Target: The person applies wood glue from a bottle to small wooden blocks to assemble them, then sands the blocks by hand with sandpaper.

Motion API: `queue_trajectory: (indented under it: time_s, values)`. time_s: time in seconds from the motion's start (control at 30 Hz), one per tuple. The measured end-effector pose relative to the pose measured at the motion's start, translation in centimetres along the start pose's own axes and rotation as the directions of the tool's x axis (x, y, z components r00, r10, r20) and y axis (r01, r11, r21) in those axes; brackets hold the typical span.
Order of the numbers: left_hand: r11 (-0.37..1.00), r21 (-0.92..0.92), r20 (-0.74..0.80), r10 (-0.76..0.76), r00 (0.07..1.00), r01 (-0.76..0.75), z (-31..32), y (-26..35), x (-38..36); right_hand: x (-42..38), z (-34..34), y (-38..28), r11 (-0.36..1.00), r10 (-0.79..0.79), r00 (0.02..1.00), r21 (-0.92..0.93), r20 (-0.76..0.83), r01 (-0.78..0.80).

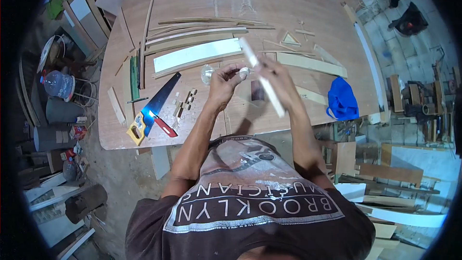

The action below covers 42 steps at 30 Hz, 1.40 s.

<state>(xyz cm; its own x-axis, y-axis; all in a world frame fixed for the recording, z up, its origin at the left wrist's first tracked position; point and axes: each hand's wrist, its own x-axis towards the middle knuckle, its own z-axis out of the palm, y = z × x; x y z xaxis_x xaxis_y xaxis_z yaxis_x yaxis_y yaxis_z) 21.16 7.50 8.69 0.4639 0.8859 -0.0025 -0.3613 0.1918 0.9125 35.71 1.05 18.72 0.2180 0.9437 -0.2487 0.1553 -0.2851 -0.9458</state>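
Near the middle of the wooden table, my left hand (223,85) is closed on a small round whitish piece (244,72), pinched at the fingertips. Beside it on the right, my right hand (279,79) is wrapped round a long pale wooden strip (272,97), held at a slant and blurred by motion. The strip's upper end points away from me, its lower end towards me. A clear round container (207,73) stands just left of my left hand. A dark square piece (257,90) lies between my forearms.
A handsaw (161,97) with a yellow handle, a red knife (164,126) and small wooden blocks (188,100) lie left on the table (192,135). Long wooden strips (197,53) lie beyond my hands. A blue cloth (342,99) rests at the right edge.
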Motion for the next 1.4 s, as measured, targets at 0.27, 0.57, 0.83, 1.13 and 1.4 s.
queue_trajectory:
  time_s: [0.27,0.57,0.83,1.13,1.4]
  values:
    - [0.891,-0.424,0.1,-0.136,0.986,0.166,1.5,0.4,0.1,5.7,-0.7,3.5,0.971,-0.131,0.972,-0.225,-0.196,0.086]
    - [0.78,-0.584,0.085,-0.218,0.972,0.226,0.8,1.1,0.8,1.1,2.1,4.4,0.93,-0.361,0.912,-0.005,-0.196,0.367]
    - [0.855,-0.47,0.065,-0.212,0.975,0.217,0.3,0.1,0.5,7.6,1.1,4.0,0.987,-0.149,0.956,-0.099,-0.251,0.127]
    - [0.998,0.057,-0.162,0.036,0.986,-0.027,0.3,0.3,0.0,4.6,3.0,2.2,0.738,-0.486,0.853,-0.613,-0.192,0.282]
    - [0.921,-0.382,-0.104,-0.121,0.987,0.072,-0.3,1.0,-0.3,4.9,0.2,2.8,0.933,-0.257,0.959,0.229,-0.118,0.278]
